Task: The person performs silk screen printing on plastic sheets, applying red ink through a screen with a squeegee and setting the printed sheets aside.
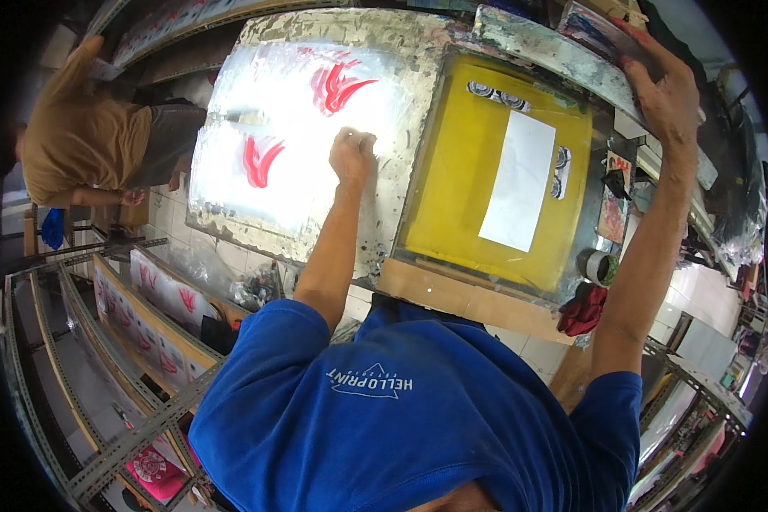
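Observation:
My left hand [352, 155] is closed near the right edge of a shiny, pale sheet [256, 111]. Two red brush-like prints show on that sheet. What the fingers hold, if anything, is hidden. At the far right, my right hand [667, 94] wraps round the end of a paint-stained block [593, 32], thumb on its near side. The block lies against a long stained frame bar [555, 60]. Between my arms lies a yellow printing screen [452, 171]. A white paper rectangle [520, 179] rests on it beside small openings with black-and-white print.
A roll of tape [599, 267] and a dark red cloth [584, 309] sit at the screen's near right corner. Metal racks [145, 418] with printed boards stand on the left. Another person in a brown shirt [85, 136] stands at the far left.

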Demonstrator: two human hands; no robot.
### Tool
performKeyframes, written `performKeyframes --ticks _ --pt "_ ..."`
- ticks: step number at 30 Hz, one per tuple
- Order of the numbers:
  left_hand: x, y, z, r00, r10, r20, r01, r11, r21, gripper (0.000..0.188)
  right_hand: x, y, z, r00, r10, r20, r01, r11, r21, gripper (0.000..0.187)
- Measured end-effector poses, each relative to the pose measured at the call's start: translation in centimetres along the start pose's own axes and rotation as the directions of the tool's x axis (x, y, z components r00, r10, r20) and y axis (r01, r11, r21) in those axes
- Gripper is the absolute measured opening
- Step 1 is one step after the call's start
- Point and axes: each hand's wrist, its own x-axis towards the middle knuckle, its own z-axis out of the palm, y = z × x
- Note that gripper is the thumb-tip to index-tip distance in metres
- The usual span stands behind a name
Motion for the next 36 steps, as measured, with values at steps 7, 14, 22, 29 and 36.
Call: performKeyframes --ticks 7,14,22,29,36 --pt "3.2 5.0 -0.9 0.997 -0.05 -0.052 0.035 0.966 -0.257 0.006 0.0 -0.4 -0.3 1.0 -0.029 -0.01 0.029 1.0 0.012 0.04" --pt "-2.6 14.1 0.7 0.845 0.39 0.367 -0.361 0.921 -0.148 0.02 0.3 -8.2 -3.0 0.984 0.178 -0.007 -0.178 0.984 0.024 0.045" --pt "-6.6 15.7 6.5 0.783 0.54 0.308 -0.316 0.773 -0.551 0.05 1.0 -4.7 -1.6 0.992 0.057 -0.114 -0.054 0.998 0.027 0.045" --pt "0.5 1.3 3.6 0.966 0.137 0.221 -0.208 0.917 0.34 0.056 1.1 -7.7 -2.6 0.992 0.093 -0.091 -0.095 0.995 -0.027 0.046" --pt "2.4 6.2 3.7 0.95 0.311 0.021 -0.307 0.923 0.233 0.06 1.0 -6.1 -2.4 0.996 0.04 -0.083 -0.039 0.999 0.012 0.047"
